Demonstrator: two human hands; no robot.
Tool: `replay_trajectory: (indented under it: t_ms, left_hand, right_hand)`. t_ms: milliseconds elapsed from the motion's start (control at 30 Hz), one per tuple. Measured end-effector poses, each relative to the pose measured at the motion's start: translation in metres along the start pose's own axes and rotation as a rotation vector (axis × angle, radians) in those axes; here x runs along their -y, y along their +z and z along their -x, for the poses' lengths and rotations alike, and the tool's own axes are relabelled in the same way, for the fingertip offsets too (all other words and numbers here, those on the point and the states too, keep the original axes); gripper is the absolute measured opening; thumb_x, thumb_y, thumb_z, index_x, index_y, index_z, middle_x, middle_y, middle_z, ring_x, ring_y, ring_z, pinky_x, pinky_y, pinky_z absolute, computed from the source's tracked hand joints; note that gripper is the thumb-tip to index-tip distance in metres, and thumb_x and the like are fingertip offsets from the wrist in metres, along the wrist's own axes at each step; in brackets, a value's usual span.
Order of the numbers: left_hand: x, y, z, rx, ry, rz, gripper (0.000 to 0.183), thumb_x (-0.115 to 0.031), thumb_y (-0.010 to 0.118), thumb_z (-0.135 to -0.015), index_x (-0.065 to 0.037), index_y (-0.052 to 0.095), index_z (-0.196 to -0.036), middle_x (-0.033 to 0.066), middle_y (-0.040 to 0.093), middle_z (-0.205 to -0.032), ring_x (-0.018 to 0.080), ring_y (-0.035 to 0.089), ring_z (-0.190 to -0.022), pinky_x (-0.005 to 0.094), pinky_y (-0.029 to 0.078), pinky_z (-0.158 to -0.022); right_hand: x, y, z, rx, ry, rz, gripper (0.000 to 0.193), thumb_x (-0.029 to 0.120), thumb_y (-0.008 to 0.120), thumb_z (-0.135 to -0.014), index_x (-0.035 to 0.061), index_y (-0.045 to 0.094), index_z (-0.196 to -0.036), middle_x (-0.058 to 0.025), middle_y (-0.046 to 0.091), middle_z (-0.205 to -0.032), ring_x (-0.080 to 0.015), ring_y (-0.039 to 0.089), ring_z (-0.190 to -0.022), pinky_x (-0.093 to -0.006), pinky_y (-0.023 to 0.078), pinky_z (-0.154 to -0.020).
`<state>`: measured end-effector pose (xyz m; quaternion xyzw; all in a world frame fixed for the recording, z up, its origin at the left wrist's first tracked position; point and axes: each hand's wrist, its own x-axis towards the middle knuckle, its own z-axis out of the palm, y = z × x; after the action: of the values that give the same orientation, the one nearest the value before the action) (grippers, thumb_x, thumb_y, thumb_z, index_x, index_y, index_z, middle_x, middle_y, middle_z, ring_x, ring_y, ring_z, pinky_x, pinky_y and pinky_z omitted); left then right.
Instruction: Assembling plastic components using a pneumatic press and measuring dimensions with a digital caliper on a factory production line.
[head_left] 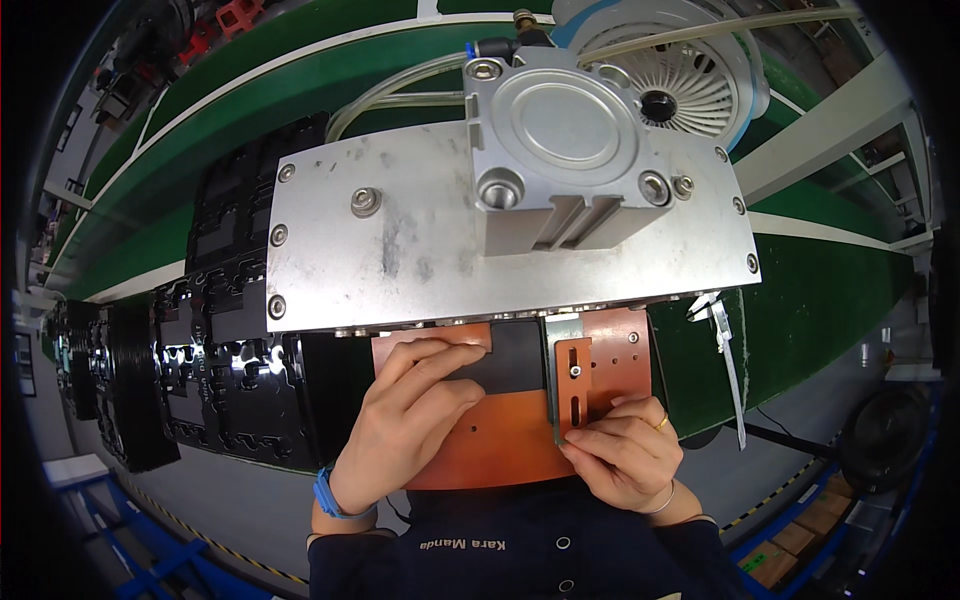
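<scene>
My left hand (405, 420) rests over the orange plate (510, 440), its fingers stretched forward and its thumb apart from them. Its fingertips touch or hover at the edge of a dark rectangular area (515, 358) in the fixture; nothing shows between them. My right hand (630, 450) is closed in a pinch at the near end of a slotted orange bracket (573, 385). A thin greenish strip (552, 395) runs along that bracket's left side. Whatever lies between the right fingertips is too small to make out. Above both hands is a silver press block (420, 240) with a pneumatic cylinder (565, 130) on it.
Stacked glossy black trays (240, 360) stand left of the press. On the green bench (800, 300) to the right lies a caliper (725, 350). Behind the press are a white fan (680, 90) and clear air hoses (390, 95). A grey frame bar (830, 130) slants at the upper right.
</scene>
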<state>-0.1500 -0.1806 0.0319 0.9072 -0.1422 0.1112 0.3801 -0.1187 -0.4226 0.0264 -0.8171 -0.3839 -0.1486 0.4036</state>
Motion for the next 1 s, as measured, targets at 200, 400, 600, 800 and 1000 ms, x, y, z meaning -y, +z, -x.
replay_trajectory:
  t_ms: [200, 400, 600, 800, 1000]
  left_hand:
    - [0.001, 0.002, 0.0, -0.005, -0.004, 0.003, 0.02, 0.0, 0.073, -0.07, -0.002, 0.065, -0.089, 0.0113, 0.064, -0.117, 0.0295, 0.058, -0.103, 0.0359, 0.051, -0.084]
    - [-0.004, 0.002, 0.0, -0.011, -0.012, -0.026, 0.022, 0.001, 0.072, -0.07, -0.002, 0.065, -0.09, 0.0118, 0.063, -0.117, 0.0285, 0.058, -0.102, 0.0349, 0.051, -0.082]
    - [-0.004, 0.001, -0.001, -0.003, -0.02, -0.018, 0.021, 0.002, 0.071, -0.07, -0.002, 0.064, -0.09, 0.0115, 0.063, -0.118, 0.0274, 0.058, -0.103, 0.0338, 0.051, -0.083]
    - [-0.002, 0.001, -0.001, -0.01, -0.002, -0.002, 0.02, 0.001, 0.071, -0.072, -0.002, 0.065, -0.09, 0.0112, 0.063, -0.12, 0.0265, 0.058, -0.104, 0.0337, 0.051, -0.085]
    - [0.0, 0.002, 0.001, 0.004, 0.001, 0.009, 0.019, 0.001, 0.071, -0.072, -0.003, 0.065, -0.09, 0.0105, 0.063, -0.121, 0.0258, 0.057, -0.106, 0.0331, 0.051, -0.086]
  right_hand:
    - [0.0, 0.0, 0.0, 0.035, -0.009, 0.019, 0.025, 0.009, 0.084, -0.063, 0.009, 0.073, -0.086, 0.0008, 0.062, -0.075, -0.0179, 0.055, -0.071, -0.0306, 0.048, -0.065]
    - [0.001, 0.001, -0.003, 0.068, -0.015, 0.056, 0.029, 0.01, 0.085, -0.063, 0.0097, 0.073, -0.09, 0.0013, 0.062, -0.08, -0.0174, 0.055, -0.072, -0.0298, 0.047, -0.065]
    - [0.006, 0.001, -0.004, 0.151, -0.019, 0.102, 0.03, 0.02, 0.082, -0.069, 0.0125, 0.073, -0.096, 0.0021, 0.066, -0.095, -0.0165, 0.055, -0.086, -0.0328, 0.045, -0.081]
    - [0.013, 0.005, -0.007, 0.347, -0.036, 0.297, 0.038, 0.035, 0.074, -0.079, 0.0152, 0.07, -0.111, 0.004, 0.065, -0.118, -0.0157, 0.052, -0.11, -0.0408, 0.027, -0.109]
    - [0.014, 0.009, -0.005, 0.387, -0.02, 0.404, 0.044, 0.042, 0.07, -0.082, 0.0147, 0.069, -0.116, 0.0033, 0.062, -0.123, -0.0162, 0.051, -0.115, -0.0457, 0.02, -0.114]
